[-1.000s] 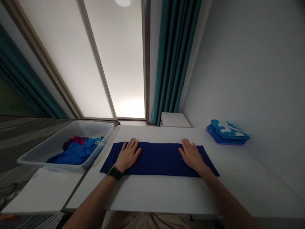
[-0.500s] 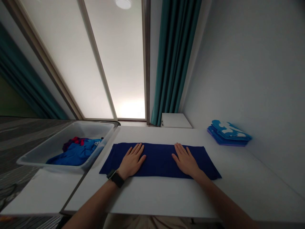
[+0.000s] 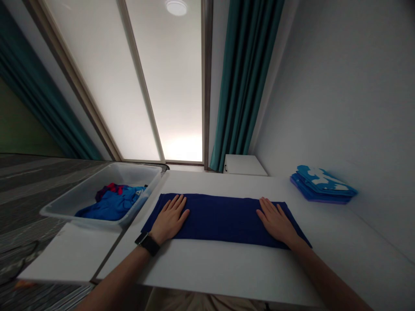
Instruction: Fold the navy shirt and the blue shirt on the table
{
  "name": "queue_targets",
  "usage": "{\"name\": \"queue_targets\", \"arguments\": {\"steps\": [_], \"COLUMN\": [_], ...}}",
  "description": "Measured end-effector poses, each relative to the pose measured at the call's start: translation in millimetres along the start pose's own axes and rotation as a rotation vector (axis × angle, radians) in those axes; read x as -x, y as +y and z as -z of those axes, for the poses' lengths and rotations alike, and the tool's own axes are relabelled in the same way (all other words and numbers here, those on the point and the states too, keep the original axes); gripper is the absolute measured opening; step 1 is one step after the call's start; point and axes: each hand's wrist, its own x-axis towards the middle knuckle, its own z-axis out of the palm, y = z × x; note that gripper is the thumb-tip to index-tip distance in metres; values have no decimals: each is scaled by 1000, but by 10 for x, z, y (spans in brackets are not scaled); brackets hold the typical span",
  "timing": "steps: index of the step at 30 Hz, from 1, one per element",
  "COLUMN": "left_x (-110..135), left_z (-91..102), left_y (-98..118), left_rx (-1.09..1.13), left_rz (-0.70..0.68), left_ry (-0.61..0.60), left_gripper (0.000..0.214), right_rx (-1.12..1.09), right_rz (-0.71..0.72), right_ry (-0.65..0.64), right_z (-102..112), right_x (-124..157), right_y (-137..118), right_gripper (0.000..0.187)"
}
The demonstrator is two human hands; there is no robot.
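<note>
A dark blue piece of cloth (image 3: 220, 220), folded into a long flat strip, lies crosswise on the white table (image 3: 207, 268). My left hand (image 3: 170, 218) rests palm down on its left part, fingers stretched out. On the right part my right hand (image 3: 277, 220) lies flat as well, its fingers slightly spread. Neither hand grips the cloth. A dark watch sits on my left wrist. What kind of garment or fabric the cloth is cannot be made out.
To the left stands a translucent plastic tub (image 3: 61, 209) with crumpled blue and red clothes (image 3: 112, 203) in it. A stack of folded blue fabrics (image 3: 324, 185) lies at the table's right, by the wall. Behind the table are a white cabinet (image 3: 245, 165) and a teal curtain (image 3: 244, 86).
My hands have slid apart over the cloth, the left toward its left end and the right toward its right end. The view has shifted slightly.
</note>
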Motion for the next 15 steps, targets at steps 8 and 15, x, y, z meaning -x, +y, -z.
{"name": "queue_targets", "arguments": {"steps": [8, 15], "left_x": [16, -163], "left_z": [-65, 310], "left_y": [-38, 130], "left_rx": [17, 133], "left_rz": [-16, -362], "left_ry": [20, -148], "left_gripper": [58, 55], "right_rx": [-45, -21], "right_rz": [32, -58], "right_ry": [-27, 45], "right_z": [44, 139], "right_x": [-130, -85], "right_y": [35, -216], "right_gripper": [67, 68]}}
